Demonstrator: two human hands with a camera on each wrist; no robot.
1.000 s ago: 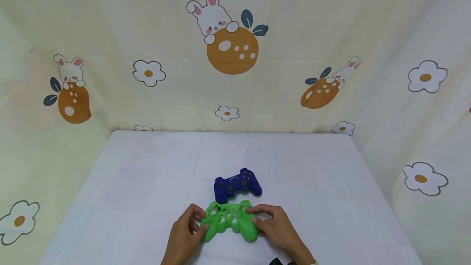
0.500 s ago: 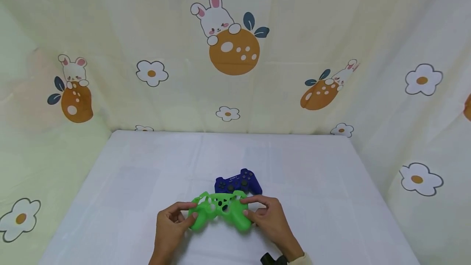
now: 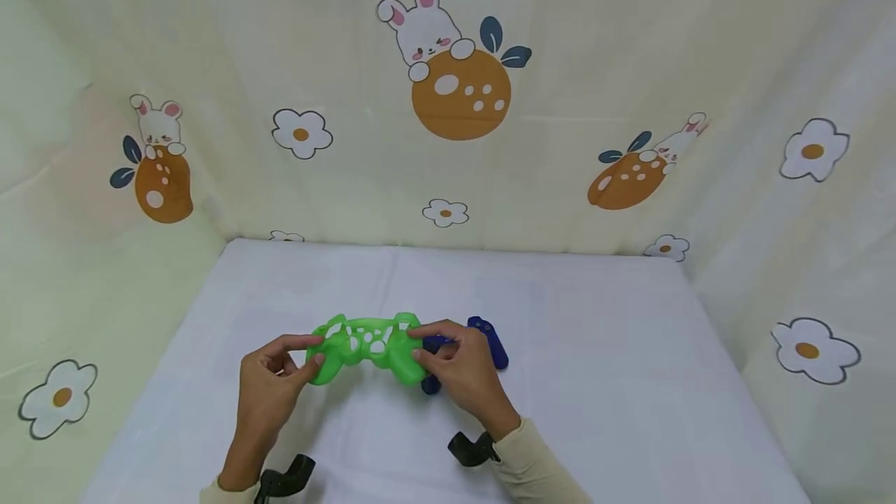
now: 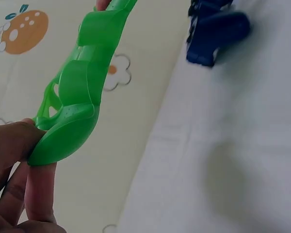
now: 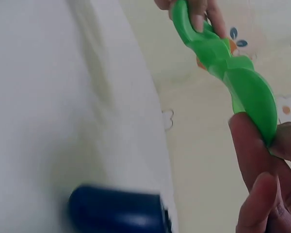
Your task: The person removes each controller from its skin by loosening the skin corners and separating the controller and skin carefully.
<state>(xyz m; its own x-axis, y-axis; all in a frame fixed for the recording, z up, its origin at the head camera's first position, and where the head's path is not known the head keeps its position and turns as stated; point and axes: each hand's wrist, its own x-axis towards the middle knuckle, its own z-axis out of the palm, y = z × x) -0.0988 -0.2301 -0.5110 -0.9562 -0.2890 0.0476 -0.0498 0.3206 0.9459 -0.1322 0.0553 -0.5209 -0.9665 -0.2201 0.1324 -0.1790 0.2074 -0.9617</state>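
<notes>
A green silicone controller cover point(image 3: 402, 360) with cut-out holes is held up off the table between both hands. My left hand point(image 3: 269, 383) pinches its left grip end between thumb and fingers, and the right hand point(image 3: 465, 372) pinches the other end. In the left wrist view the cover point(image 4: 80, 82) is seen edge-on and looks hollow and thin. A blue game controller point(image 3: 490, 341) lies on the table behind the right hand, which hides most of it. One handle of that controller point(image 5: 116, 208) shows at the bottom of the right wrist view.
The table point(image 3: 595, 379) has a white cloth over it. Curtains printed with rabbits, oranges and flowers point(image 3: 448, 212) stand behind it and at both sides. Dark wrist-worn devices point(image 3: 470, 449) sit on both forearms.
Both hands have lifted the green cover and carried it up and to the left, away from in front of the blue controller. The controller stays on the table, now partly behind the right hand.
</notes>
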